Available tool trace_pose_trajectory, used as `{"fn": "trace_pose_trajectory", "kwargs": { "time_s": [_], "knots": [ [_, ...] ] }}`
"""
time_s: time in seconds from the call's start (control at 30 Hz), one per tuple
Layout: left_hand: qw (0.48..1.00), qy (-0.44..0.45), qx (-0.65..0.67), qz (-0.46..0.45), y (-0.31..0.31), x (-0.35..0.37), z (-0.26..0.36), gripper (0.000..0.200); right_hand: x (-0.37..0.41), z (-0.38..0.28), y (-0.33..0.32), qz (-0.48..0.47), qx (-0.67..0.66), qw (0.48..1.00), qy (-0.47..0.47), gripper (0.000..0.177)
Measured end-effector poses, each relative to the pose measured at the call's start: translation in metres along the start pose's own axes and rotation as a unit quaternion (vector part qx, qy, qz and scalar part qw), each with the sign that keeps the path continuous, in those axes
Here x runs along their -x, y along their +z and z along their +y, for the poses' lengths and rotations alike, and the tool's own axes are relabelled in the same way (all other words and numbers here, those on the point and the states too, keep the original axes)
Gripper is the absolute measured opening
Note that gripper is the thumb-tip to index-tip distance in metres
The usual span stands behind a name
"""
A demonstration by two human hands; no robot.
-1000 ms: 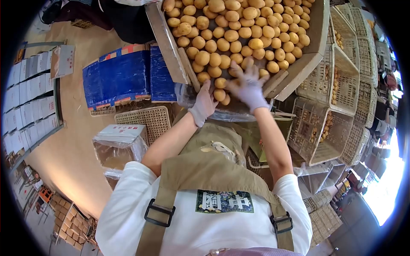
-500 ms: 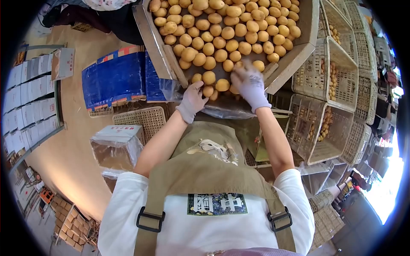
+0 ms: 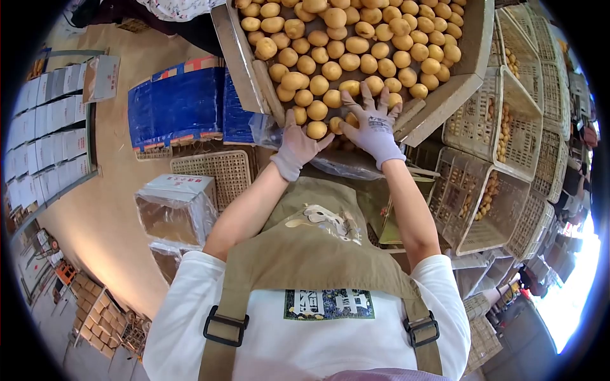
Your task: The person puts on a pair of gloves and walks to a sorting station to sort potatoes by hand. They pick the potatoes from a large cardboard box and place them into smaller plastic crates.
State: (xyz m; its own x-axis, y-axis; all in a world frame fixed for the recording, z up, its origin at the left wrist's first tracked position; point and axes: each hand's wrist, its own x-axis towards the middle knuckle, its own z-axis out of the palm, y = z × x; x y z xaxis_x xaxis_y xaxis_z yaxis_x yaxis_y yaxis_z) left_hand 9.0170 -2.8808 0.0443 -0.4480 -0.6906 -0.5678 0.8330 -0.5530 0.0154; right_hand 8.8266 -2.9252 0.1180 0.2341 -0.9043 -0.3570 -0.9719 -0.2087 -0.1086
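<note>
Round yellow-brown fruits [image 3: 349,61] lie spread over a tray [image 3: 438,105] with raised sides, narrowing to an outlet in front of me. My right hand [image 3: 375,130], in a pale glove, lies palm down with fingers spread over the fruits at the right of the outlet. At its left side my left hand [image 3: 298,149], also gloved, has thumb and fingers apart around a fruit [image 3: 316,130], without a closed grip. A few fruits sit between the hands. Clear plastic [image 3: 346,167] hangs below the outlet; what lies under my palms is hidden.
Stacked plastic crates [image 3: 473,200], some with fruits inside, stand at the right. To the left are a blue-covered stack [image 3: 175,108], a woven-pattern crate [image 3: 216,174] and a plastic-lined carton [image 3: 175,209]. White boxes [image 3: 51,149] fill a rack farther left. Another person's clothing [image 3: 181,7] shows at the top.
My right hand has gone from blurred and bent over the fruits to lying flat with fingers spread. My left hand has shifted slightly right, its thumb extended. Fruits at the outlet have shifted.
</note>
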Motion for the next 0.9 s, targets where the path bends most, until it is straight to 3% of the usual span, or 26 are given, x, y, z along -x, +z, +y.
{"fn": "trace_pose_trajectory", "kwargs": {
  "time_s": [0.2,0.27,0.3,0.33,0.4,0.47,0.53,0.57,0.6,0.67,0.7,0.73,0.8,0.87,0.9],
  "knots": [
    [0.994,-0.013,-0.013,0.110,0.009,0.003,0.001,0.059,-0.005,-0.006,-0.003,0.047,-0.013,0.999,0.011,0.061],
    [0.997,0.034,-0.036,0.059,-0.009,-0.006,-0.004,0.053,-0.012,-0.020,-0.011,0.086,-0.033,0.996,0.013,0.054],
    [0.997,0.059,-0.048,0.034,-0.025,-0.014,-0.007,0.051,-0.013,-0.021,-0.007,0.122,-0.035,0.991,-0.033,0.055],
    [0.992,0.053,-0.108,0.046,-0.047,-0.023,-0.010,0.049,-0.015,-0.023,-0.001,0.157,-0.038,0.984,-0.080,0.055],
    [0.970,0.042,-0.227,0.071,-0.086,-0.035,-0.008,0.047,-0.018,0.000,0.014,0.153,-0.040,0.985,-0.066,0.050],
    [0.989,0.076,-0.107,0.065,-0.039,-0.015,-0.006,0.050,-0.019,0.014,-0.009,0.073,-0.012,0.997,0.008,0.049],
    [0.996,0.049,-0.018,0.069,-0.020,-0.004,-0.004,0.054,-0.032,0.028,-0.007,0.194,-0.137,0.970,0.041,0.047],
    [0.998,0.044,-0.020,0.045,-0.020,-0.009,-0.007,0.060,-0.035,0.020,-0.004,0.243,-0.112,0.961,0.065,0.053],
    [0.997,0.032,0.005,0.065,-0.018,-0.008,-0.006,0.062,-0.039,0.010,-0.005,0.169,-0.154,0.970,0.079,0.059],
    [0.993,0.005,0.051,0.102,0.001,-0.006,0.000,0.067,-0.030,-0.018,0.001,0.095,-0.089,0.990,0.062,0.064],
    [0.994,0.012,0.015,0.112,0.023,0.003,0.005,0.069,-0.020,-0.016,-0.004,0.026,-0.083,0.996,0.035,0.064],
    [0.996,0.002,0.021,0.089,0.013,-0.002,0.004,0.066,-0.011,-0.008,-0.004,0.024,-0.042,0.999,-0.016,0.060],
    [0.998,-0.019,0.034,0.043,-0.001,-0.012,0.004,0.060,-0.003,0.004,-0.003,0.043,-0.010,0.997,-0.058,0.050],
    [0.995,-0.029,-0.031,0.089,-0.004,-0.010,-0.002,0.050,-0.013,-0.010,0.006,0.196,-0.092,0.976,-0.026,0.039],
    [0.994,-0.022,-0.042,0.098,-0.009,-0.013,-0.007,0.048,-0.021,-0.025,0.000,0.225,-0.128,0.964,-0.062,0.035]
  ]
}}
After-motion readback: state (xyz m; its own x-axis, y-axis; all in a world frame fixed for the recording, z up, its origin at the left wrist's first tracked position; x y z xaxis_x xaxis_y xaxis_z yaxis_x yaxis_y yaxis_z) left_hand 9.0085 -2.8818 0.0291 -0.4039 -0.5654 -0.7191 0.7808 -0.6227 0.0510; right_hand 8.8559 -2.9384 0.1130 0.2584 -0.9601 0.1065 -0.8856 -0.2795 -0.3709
